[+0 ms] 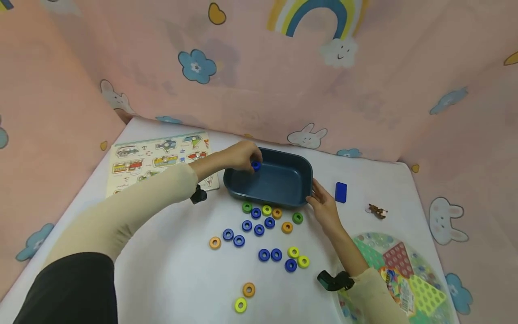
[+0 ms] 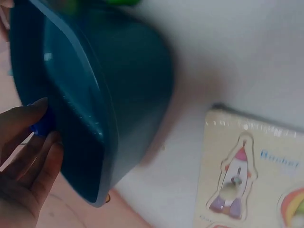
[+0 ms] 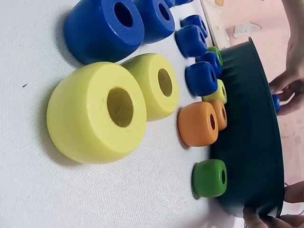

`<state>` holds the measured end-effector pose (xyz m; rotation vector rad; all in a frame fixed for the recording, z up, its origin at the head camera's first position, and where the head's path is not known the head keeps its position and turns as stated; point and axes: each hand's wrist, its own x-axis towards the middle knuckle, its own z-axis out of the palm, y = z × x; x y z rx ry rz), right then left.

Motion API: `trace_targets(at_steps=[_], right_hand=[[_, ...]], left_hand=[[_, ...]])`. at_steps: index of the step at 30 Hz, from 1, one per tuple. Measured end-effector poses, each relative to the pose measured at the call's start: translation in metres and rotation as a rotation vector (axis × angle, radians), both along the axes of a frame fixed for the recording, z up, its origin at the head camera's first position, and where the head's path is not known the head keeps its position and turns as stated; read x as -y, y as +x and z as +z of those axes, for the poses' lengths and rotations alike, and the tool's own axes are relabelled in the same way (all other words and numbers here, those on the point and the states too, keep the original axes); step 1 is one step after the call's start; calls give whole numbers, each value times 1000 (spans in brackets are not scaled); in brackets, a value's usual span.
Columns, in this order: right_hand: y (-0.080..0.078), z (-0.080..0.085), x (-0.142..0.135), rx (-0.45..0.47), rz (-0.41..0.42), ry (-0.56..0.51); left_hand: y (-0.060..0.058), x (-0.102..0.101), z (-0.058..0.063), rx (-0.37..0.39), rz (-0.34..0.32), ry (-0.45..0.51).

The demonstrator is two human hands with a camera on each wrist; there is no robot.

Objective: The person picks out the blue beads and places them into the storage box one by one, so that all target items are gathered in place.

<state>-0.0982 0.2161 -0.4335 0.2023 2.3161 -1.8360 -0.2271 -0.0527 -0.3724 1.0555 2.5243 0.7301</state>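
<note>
My left hand pinches a blue ring-shaped bead between thumb and fingers, inside the left end of a dark teal rectangular tub. The left wrist view shows this blue bead within the tub's walls, partly covered by the fingers. At the tub's right end my right hand holds the rim, thumb on the near side. Several blue, yellow, orange and green wooden beads with holes lie on the white table in front of the tub, among them a green bead close to its wall.
A picture puzzle board lies left of the tub under my left forearm. To the right are a blue block and a small brown figure. A round, colourful pack lies partly under my right forearm. Pink printed cloth encloses the table.
</note>
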Motion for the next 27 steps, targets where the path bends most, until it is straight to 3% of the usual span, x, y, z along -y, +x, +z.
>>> trace_targets(at_steps=[7,15,21,27], right_hand=[[2,-4,0,10,-12,-9],[4,-5,1,2,-21,-12],[2,-5,1,-22,-10,-23],[1,-3,0,-47,2,-27]], left_hand=[[-15,-20,-19,-43,-96,-201],[-14,-23,-35,-36,-68,-303],[-6,-10,-29,-114,-15,-179],[20,10,-15,-148,69,33]])
